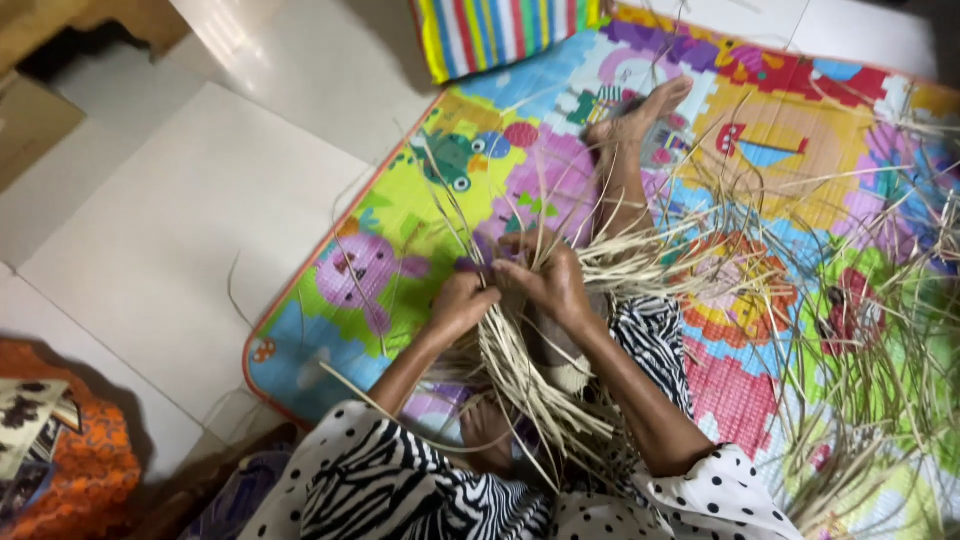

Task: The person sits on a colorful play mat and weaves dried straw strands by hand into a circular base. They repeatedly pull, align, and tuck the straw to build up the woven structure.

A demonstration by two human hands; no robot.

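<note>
I see both hands, left hand (458, 303) and right hand (548, 280), clenched on a bundle of pale straw strips (530, 385) in the lap, above the colourful play mat (400, 260); loose strips (860, 340) lie to the right.

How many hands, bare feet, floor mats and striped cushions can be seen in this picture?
Hands: 2, the left hand and the right hand, both gripping the pale straw strips
Bare feet: 2
Colourful play mat: 1
Striped cushion: 1
Total: 6
</note>
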